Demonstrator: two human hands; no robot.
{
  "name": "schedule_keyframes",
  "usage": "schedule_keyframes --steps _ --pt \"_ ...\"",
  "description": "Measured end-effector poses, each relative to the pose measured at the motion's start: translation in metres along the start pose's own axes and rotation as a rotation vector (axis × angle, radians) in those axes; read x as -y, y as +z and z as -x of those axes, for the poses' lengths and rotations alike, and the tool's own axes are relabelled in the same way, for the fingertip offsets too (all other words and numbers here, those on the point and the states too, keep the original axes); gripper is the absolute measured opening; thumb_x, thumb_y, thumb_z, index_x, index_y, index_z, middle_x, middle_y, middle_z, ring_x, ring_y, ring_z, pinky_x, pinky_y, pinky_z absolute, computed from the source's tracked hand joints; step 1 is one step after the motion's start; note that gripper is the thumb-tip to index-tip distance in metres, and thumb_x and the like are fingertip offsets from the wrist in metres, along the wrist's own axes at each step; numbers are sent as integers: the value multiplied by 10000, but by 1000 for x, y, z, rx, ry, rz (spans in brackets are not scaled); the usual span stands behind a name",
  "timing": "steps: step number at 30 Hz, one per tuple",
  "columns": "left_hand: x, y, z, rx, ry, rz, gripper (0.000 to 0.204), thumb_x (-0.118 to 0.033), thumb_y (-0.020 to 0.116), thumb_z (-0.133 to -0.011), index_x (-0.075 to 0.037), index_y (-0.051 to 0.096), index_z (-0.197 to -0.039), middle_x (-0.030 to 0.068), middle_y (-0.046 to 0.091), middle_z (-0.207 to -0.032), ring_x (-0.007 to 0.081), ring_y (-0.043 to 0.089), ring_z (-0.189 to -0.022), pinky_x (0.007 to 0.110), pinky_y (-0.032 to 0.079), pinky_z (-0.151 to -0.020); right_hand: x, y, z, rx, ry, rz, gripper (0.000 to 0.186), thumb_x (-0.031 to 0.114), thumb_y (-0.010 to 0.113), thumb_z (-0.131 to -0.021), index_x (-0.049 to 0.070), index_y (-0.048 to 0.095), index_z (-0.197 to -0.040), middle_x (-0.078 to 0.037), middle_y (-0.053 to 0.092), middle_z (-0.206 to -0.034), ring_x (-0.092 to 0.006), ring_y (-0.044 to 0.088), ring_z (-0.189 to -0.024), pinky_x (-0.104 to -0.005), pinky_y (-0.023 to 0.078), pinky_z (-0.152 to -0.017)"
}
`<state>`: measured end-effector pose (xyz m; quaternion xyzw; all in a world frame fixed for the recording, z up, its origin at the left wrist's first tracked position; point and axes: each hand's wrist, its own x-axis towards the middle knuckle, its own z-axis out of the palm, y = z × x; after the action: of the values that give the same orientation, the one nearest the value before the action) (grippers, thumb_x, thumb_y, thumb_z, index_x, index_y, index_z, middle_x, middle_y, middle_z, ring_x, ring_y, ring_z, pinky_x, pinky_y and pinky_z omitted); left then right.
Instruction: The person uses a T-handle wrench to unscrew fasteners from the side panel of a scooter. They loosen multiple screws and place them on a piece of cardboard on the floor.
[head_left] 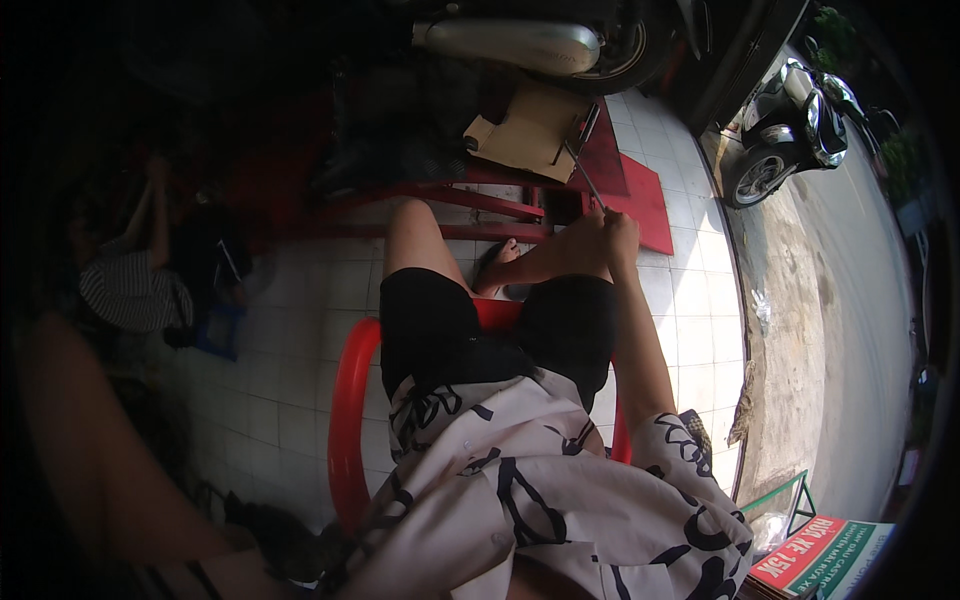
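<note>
My right hand point(621, 236) is closed beside my right knee, its fingers round the end of a thin metal tool. The tool looks like a T-handle wrench point(587, 177). Its shaft slants up and left from my fist to a crossbar over the edge of a brown cardboard sheet point(528, 125). The cardboard lies on a red metal platform point(650, 205) in front of my feet. My left arm is bent and raised at the left rim. Its hand does not show.
I sit on a red plastic chair point(350, 430). A motorcycle's silver exhaust point(510, 45) is above the platform. On the left, a person in a striped shirt point(135, 290) is by a blue stool point(220, 332). A scooter point(790, 140) stands outside right; a sign point(825, 560) is lower right.
</note>
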<state>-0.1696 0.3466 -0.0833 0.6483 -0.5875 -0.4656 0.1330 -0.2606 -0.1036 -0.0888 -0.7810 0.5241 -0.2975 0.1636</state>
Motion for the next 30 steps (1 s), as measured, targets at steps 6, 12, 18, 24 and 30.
schedule_keyframes --steps 6,12,18,24,30 --pt "-93 -122 17 148 322 -209 508 -413 298 -1039 -4 589 -1119 79 656 -850 154 628 -753 261 491 -726 5 -10 12 -56 11 -67 210 229 557 -867 48 666 -872 -221 648 -794 -409 641 -822 -499 492 -678" --pt "-232 -341 55 -759 758 -470 516 -419 295 -1040 -5 594 -1108 74 657 -830 148 626 -734 259 491 -720 54 -25 1 4 -222 -180 310 367 541 -916 74 611 -845 -191 626 -724 -404 612 -719 -486 471 -618" --pt "-77 -342 -84 -873 454 33 524 -426 291 -1041 -5 599 -1097 70 658 -809 141 624 -716 256 491 -713 73 -44 31 -87 -507 19 321 353 666 -825 79 558 -699 -159 515 -563 -356 569 -589 -452 418 -540" --pt "83 -199 -146 -226 193 757 452 -355 275 -1057 -17 565 -1137 46 621 -822 128 605 -759 260 486 -709 63 -37 29 -44 -607 -19 243 301 731 -752 99 611 -691 -107 621 -642 -315 614 -611 -410 468 -568" --pt "83 -221 -147 -225 301 1241 374 -315 406 -996 -4 545 -1152 53 591 -839 170 604 -767 283 478 -721 90 -47 60 -24 -648 -98 251 294 758 -721 87 618 -695 -83 653 -688 -292 639 -627 -401 486 -584"
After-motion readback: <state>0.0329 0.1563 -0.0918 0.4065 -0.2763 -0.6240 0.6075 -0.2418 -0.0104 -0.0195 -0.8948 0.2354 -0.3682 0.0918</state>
